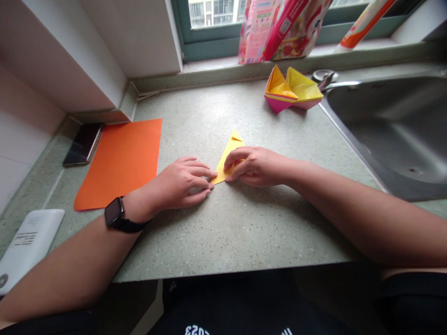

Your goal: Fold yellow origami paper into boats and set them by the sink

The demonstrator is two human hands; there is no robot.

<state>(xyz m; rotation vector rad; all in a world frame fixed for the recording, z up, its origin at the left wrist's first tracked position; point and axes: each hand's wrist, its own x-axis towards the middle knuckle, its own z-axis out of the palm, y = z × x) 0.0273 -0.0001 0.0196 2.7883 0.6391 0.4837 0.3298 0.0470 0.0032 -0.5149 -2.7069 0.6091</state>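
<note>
A folded yellow sheet of paper lies on the counter, its narrow tip pointing away from me with a small flap near the top. My left hand rests flat with fingers stretched out, fingertips touching the paper's lower left corner. The fingers of my right hand are bent and pinched together at the paper's lower right part, covering much of it. Farther back stand folded paper boats, yellow-orange inside and pink outside.
Orange paper lies at left, beside a dark phone. A white rectangular device sits at the near left edge. The steel sink is at right. Pink packages and an orange-white tube stand on the windowsill.
</note>
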